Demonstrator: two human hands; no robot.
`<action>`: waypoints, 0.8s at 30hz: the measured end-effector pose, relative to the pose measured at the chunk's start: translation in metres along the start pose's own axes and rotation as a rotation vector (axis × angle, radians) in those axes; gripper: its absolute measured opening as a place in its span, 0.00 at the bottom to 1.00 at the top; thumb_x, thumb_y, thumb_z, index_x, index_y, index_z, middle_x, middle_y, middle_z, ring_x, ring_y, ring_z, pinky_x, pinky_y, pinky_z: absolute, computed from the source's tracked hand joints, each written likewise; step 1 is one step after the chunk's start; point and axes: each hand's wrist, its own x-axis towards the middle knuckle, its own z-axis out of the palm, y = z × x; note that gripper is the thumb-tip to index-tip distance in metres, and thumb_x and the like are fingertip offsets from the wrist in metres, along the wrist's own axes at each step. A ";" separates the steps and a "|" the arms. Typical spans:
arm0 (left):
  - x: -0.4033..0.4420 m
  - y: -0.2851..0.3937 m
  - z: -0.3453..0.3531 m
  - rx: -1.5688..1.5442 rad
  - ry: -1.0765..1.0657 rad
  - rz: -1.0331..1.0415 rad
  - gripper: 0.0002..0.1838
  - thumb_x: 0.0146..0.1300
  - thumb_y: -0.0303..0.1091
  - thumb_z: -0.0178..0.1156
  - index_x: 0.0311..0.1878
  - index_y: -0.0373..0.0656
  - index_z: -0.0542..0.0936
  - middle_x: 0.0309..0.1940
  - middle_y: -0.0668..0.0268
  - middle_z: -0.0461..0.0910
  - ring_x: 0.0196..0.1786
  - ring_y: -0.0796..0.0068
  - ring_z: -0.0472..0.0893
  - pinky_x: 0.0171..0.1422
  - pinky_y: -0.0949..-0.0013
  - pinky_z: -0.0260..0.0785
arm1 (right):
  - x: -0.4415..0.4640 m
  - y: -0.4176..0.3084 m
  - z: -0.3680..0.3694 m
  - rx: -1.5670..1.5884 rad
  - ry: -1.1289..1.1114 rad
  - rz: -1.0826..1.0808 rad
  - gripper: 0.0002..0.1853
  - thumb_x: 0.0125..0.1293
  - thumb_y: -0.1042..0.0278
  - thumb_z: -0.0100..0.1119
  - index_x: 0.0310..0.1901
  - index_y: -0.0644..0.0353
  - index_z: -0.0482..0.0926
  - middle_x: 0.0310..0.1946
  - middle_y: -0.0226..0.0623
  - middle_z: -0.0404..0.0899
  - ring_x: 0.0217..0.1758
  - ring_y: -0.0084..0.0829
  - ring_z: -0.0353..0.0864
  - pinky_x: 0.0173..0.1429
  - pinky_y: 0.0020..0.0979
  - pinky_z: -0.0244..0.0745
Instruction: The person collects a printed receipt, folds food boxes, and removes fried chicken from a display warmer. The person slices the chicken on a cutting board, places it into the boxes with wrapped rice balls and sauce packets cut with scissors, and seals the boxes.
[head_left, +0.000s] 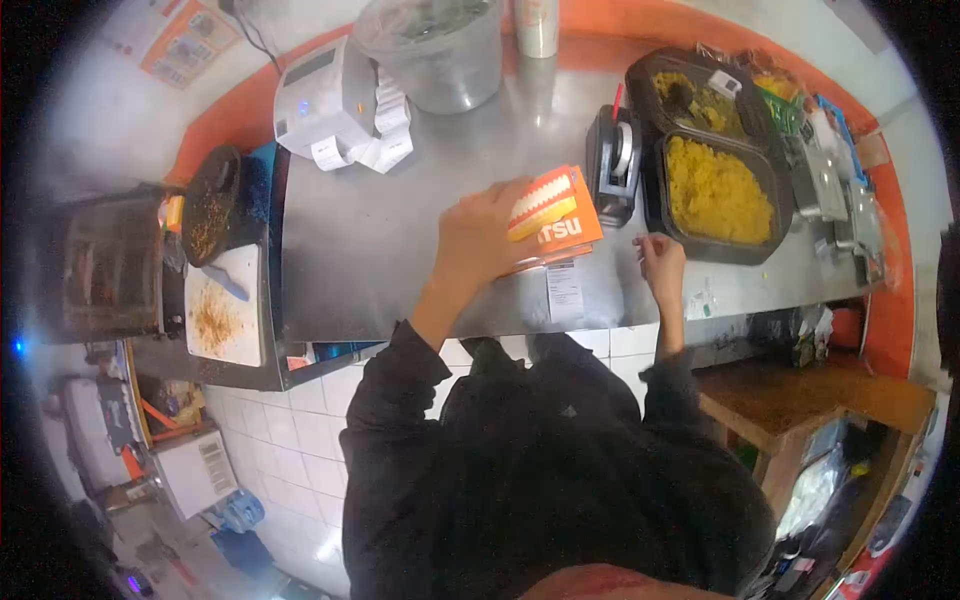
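My left hand [478,235] is wrapped round an orange printed packet [562,222] with white and yellow artwork, held above the steel table. Below the packet a printed paper label [565,292] lies near the table's front edge. My right hand [660,262] is to the right of the packet, its fingers pinched together; whatever they hold, if anything, is too small to name. Just beyond it stands a black tape dispenser [614,165] with a white roll. To the right of the dispenser is a black tray of yellow food [718,192].
A label printer [325,100] with curled labels and a clear bucket [430,50] stand at the back of the steel table [380,240]. At left are a crumb-covered white board [222,310] and a dark pan [212,200]. A wooden shelf [800,400] stands lower right.
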 end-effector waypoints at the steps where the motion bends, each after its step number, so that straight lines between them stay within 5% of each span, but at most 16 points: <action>1: 0.002 0.000 0.000 -0.004 0.005 -0.017 0.30 0.44 0.46 0.64 0.54 0.50 0.74 0.43 0.64 0.79 0.42 0.60 0.80 0.45 0.59 0.72 | -0.012 -0.032 -0.013 0.374 -0.129 0.262 0.11 0.64 0.67 0.57 0.31 0.66 0.83 0.13 0.30 0.72 0.11 0.20 0.66 0.16 0.24 0.60; 3: 0.002 0.000 0.002 -0.021 -0.013 0.023 0.30 0.44 0.45 0.64 0.54 0.49 0.73 0.43 0.64 0.79 0.44 0.60 0.80 0.46 0.60 0.72 | -0.030 -0.096 -0.027 0.567 -0.281 0.156 0.10 0.66 0.68 0.56 0.42 0.62 0.83 0.13 0.25 0.70 0.11 0.11 0.61 0.14 0.17 0.53; 5: 0.002 -0.001 0.003 -0.030 -0.023 0.019 0.30 0.44 0.45 0.65 0.53 0.49 0.74 0.44 0.64 0.79 0.44 0.60 0.79 0.47 0.60 0.72 | -0.038 -0.150 -0.026 0.716 -0.373 0.016 0.14 0.66 0.70 0.55 0.51 0.61 0.79 0.13 0.24 0.70 0.10 0.13 0.59 0.14 0.19 0.53; 8: 0.001 -0.006 0.013 -0.034 0.006 0.019 0.30 0.44 0.50 0.65 0.53 0.50 0.74 0.44 0.62 0.80 0.43 0.59 0.80 0.45 0.59 0.72 | -0.024 -0.180 -0.005 0.689 -0.457 -0.113 0.26 0.63 0.69 0.59 0.63 0.59 0.67 0.13 0.27 0.71 0.12 0.14 0.63 0.15 0.20 0.57; 10: -0.007 -0.009 0.014 -0.013 0.035 0.023 0.31 0.46 0.55 0.65 0.53 0.52 0.74 0.43 0.61 0.80 0.41 0.57 0.81 0.42 0.58 0.73 | -0.023 -0.180 0.009 0.364 -0.280 -0.109 0.38 0.59 0.68 0.63 0.69 0.56 0.55 0.13 0.33 0.71 0.14 0.20 0.69 0.19 0.23 0.65; 13: -0.006 -0.006 0.011 -0.021 0.124 0.095 0.33 0.44 0.56 0.65 0.54 0.51 0.74 0.41 0.62 0.80 0.41 0.58 0.81 0.43 0.58 0.73 | -0.030 -0.161 -0.015 0.063 -0.288 -0.158 0.45 0.54 0.66 0.67 0.71 0.50 0.51 0.16 0.40 0.74 0.16 0.28 0.74 0.24 0.27 0.70; 15: -0.005 -0.004 0.008 -0.003 -0.010 -0.017 0.37 0.43 0.48 0.68 0.60 0.52 0.70 0.43 0.64 0.80 0.46 0.63 0.80 0.48 0.60 0.71 | -0.028 -0.153 -0.017 -0.079 -0.210 -0.320 0.43 0.54 0.64 0.67 0.70 0.47 0.55 0.15 0.37 0.74 0.16 0.31 0.73 0.27 0.30 0.68; 17: -0.001 0.008 -0.003 0.046 -0.102 -0.098 0.40 0.43 0.49 0.68 0.63 0.52 0.68 0.43 0.64 0.80 0.46 0.63 0.80 0.49 0.61 0.71 | -0.024 -0.158 -0.014 -0.073 -0.168 -0.760 0.36 0.54 0.64 0.66 0.66 0.44 0.63 0.19 0.40 0.77 0.20 0.37 0.75 0.29 0.33 0.68; 19: -0.007 0.015 -0.008 0.102 -0.218 -0.176 0.43 0.44 0.51 0.68 0.66 0.53 0.65 0.44 0.65 0.80 0.46 0.64 0.80 0.49 0.62 0.71 | -0.022 -0.175 -0.015 -0.196 -0.325 -0.708 0.29 0.54 0.65 0.65 0.60 0.44 0.70 0.23 0.40 0.80 0.21 0.38 0.76 0.29 0.35 0.69; 24: -0.015 0.011 0.003 0.394 0.285 0.236 0.47 0.43 0.53 0.66 0.69 0.58 0.59 0.49 0.70 0.79 0.52 0.62 0.79 0.60 0.58 0.65 | -0.010 -0.160 -0.023 -0.303 -0.315 -0.710 0.24 0.57 0.58 0.61 0.57 0.45 0.70 0.18 0.38 0.76 0.23 0.40 0.79 0.27 0.40 0.71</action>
